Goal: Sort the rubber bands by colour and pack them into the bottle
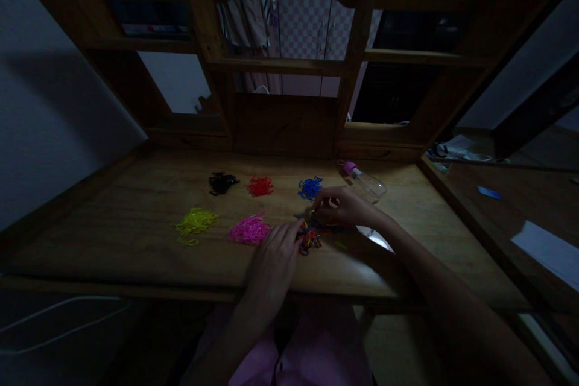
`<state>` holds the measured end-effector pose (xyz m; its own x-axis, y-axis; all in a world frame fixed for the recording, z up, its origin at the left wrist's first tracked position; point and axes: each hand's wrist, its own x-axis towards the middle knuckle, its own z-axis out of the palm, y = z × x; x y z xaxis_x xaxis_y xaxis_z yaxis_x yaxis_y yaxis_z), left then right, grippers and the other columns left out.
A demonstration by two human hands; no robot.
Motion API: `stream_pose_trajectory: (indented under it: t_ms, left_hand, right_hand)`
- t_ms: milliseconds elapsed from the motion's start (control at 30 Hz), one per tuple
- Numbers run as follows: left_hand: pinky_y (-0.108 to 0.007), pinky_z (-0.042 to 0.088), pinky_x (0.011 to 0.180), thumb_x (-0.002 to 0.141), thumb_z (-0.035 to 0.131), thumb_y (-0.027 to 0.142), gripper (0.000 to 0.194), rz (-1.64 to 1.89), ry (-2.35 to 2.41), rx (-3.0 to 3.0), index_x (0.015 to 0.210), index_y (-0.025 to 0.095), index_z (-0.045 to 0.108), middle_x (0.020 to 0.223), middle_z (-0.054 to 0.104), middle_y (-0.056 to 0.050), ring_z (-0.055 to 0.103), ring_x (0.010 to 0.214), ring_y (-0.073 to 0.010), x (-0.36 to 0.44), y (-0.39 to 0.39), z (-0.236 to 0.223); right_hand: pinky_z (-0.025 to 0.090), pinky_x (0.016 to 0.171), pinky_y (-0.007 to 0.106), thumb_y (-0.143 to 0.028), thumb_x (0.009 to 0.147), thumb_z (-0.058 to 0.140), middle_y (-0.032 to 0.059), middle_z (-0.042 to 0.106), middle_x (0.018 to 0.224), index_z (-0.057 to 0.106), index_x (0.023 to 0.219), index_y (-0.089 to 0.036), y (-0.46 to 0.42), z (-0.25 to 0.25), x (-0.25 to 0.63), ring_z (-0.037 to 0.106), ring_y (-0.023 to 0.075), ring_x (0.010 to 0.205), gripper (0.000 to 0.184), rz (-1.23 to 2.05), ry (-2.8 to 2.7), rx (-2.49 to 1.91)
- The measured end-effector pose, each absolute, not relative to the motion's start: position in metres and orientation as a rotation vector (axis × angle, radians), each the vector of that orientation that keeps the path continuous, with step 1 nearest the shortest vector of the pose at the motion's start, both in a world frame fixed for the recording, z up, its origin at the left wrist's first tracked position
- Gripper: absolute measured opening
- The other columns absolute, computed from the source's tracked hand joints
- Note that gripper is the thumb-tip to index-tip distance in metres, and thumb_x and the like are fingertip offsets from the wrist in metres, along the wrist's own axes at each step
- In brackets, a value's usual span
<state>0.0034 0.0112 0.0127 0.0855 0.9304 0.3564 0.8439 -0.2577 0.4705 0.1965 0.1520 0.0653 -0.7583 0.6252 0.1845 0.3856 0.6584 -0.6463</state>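
Note:
My left hand [275, 253] reaches over the near edge of a mixed-colour heap of small loops [310, 240], its fingers together and curled at the tips. Close to it, my right hand [339, 206] pinches thumb and finger above that heap; whatever is in the pinch is too small and dark to make out. The loops could be rubber bands or paper clips. Beside my left fingers lies a pink pile [248, 229]. A blue pile [310, 188] sits just beyond my right fingertips. Farther left are a red pile [260, 186], a black pile [222, 183] and a yellow pile [195, 223].
A clear bottle with a pink cap [364, 181] lies on its side behind my right hand. Under my right forearm is a pale shiny object [377, 238]. A wooden shelf frame [280, 65] rises at the desk's back. White paper [549, 250] rests on the right-hand surface.

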Motion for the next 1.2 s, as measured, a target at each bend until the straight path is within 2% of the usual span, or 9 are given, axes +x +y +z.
stream_pose_trajectory:
  t_ms: [100,300,533,700,833,1033,1200]
  left_hand:
    - [-0.040,0.051,0.093,0.090,0.057,0.012,0.035,0.941,1.787,2.115,0.123,0.022,0.055,0.113,0.066,-0.006,0.061,0.105,-0.0237,0.009,0.014,0.018]
    - [-0.036,0.051,0.086,0.089,0.063,0.017,0.028,1.045,1.723,1.917,0.116,0.023,0.059,0.101,0.065,-0.003,0.063,0.093,-0.0206,0.016,0.015,0.017]
    - [-0.029,0.053,0.076,0.085,0.068,0.021,0.027,1.203,1.636,1.856,0.112,0.022,0.063,0.091,0.064,-0.001,0.064,0.077,-0.0160,0.015,0.012,0.019]
    - [-0.028,0.053,0.079,0.086,0.068,0.025,0.024,1.229,1.614,1.827,0.110,0.023,0.065,0.095,0.064,-0.001,0.066,0.080,-0.0155,0.012,0.010,0.023]
    - [-0.028,0.052,0.080,0.092,0.060,0.024,0.016,1.270,1.641,1.828,0.107,0.024,0.066,0.098,0.066,-0.002,0.066,0.085,-0.0161,0.013,0.009,0.024]
    - [-0.028,0.053,0.080,0.094,0.053,0.022,0.017,1.249,1.650,1.785,0.105,0.024,0.066,0.101,0.067,-0.003,0.067,0.089,-0.0168,0.012,0.008,0.027]
    - [-0.028,0.054,0.078,0.094,0.053,0.022,0.017,1.258,1.639,1.779,0.105,0.023,0.066,0.101,0.068,-0.003,0.067,0.087,-0.0169,0.013,0.008,0.028]
  right_hand:
    - [0.039,0.060,0.022,-0.029,0.082,0.069,0.0000,0.065,0.075,0.071,0.094,-0.017,0.153,0.069,0.201,0.056,0.0120,0.066,0.017,0.970,-2.500,-0.850]
    - [0.042,0.059,0.022,-0.032,0.083,0.067,0.0020,0.068,0.080,0.069,0.097,-0.015,0.149,0.068,0.201,0.059,0.0124,0.068,0.022,1.286,-2.517,-0.831]
    - [0.039,0.055,0.022,-0.041,0.079,0.071,0.0019,0.067,0.073,0.070,0.085,-0.014,0.152,0.064,0.202,0.057,0.0122,0.064,0.027,1.179,-2.564,-0.907]
    - [0.033,0.051,0.022,-0.049,0.082,0.068,-0.0002,0.062,0.067,0.068,0.082,-0.015,0.152,0.072,0.206,0.052,0.0113,0.059,0.034,1.169,-2.553,-0.955]
    - [0.033,0.053,0.023,-0.045,0.084,0.067,-0.0010,0.058,0.068,0.066,0.084,-0.015,0.154,0.079,0.207,0.047,0.0105,0.059,0.030,1.049,-2.525,-0.937]
    - [0.039,0.063,0.024,-0.037,0.085,0.068,0.0032,0.065,0.084,0.072,0.089,-0.017,0.154,0.081,0.205,0.053,0.0129,0.071,0.021,0.948,-2.589,-0.854]
    - [0.039,0.061,0.024,-0.028,0.080,0.071,0.0026,0.065,0.081,0.073,0.087,-0.017,0.153,0.078,0.206,0.053,0.0128,0.069,0.013,0.913,-2.635,-0.921]
